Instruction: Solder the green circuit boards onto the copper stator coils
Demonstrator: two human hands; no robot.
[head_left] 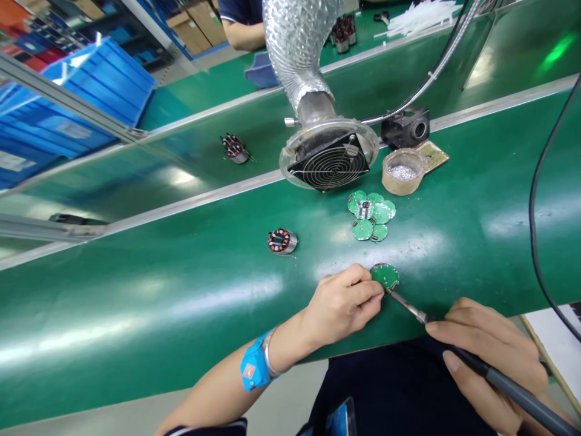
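In the head view my left hand [347,300], with a blue band on its wrist, is closed at the left edge of a round green circuit board [385,275]. Its fingertips press together there and hide what lies beneath them. My right hand [490,348] is wrapped round the dark handle of a soldering iron [415,312]. The iron's metal tip meets the board's lower edge, close to my left fingertips. Several more round circuit boards [372,215] lie in a loose pile beyond. Left of the pile is a motor stator [282,241] with copper windings and a loose wire.
A fume extractor hood [330,157] hangs over the green bench mat [181,290]. Behind the pile stand a solder-filled round pot [403,171] and a dark iron holder [406,128]. A black cable [533,224] loops down at right. Across the partition is a co-worker's arm [245,35].
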